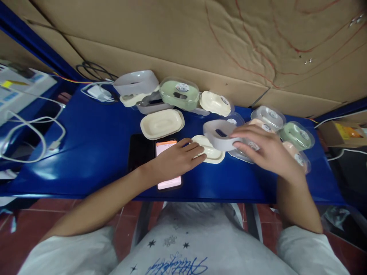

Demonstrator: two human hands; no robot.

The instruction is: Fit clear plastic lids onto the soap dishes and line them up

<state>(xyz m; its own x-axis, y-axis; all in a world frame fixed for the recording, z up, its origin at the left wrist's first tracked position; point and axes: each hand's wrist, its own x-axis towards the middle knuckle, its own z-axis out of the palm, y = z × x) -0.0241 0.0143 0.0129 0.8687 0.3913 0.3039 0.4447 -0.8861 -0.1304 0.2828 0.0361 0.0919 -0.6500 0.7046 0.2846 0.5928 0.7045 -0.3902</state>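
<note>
No legible text, script point(179, 266) on shirt point(215, 233) below hands unreadable, labels point(271, 113) on tubs point(296, 131) near right hand point(265, 149) too small, phone point(169, 185) beneath left hand point(179, 160) blurred.

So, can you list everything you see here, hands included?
Held dish: one, grey, right hand
Cream dishes: at least four, cream, centre and back
Other grey dishes: several, overlapping, grey, back and right
Green dishes: two, green, back and right
Peach dishes: two, peach, right
Phone: one, pink screen, partly behind left hand
Slab: one, black, left of phone
Charger: one, white, back left
Cables: several, white and black, mostly left
Table: one, blue, centre
Cardboard: brown, behind table
Floor: red, below
Shirt: one, pale, bottom
Left hand: one, over cream dish
Right hand: one, gripping held dish
</note>
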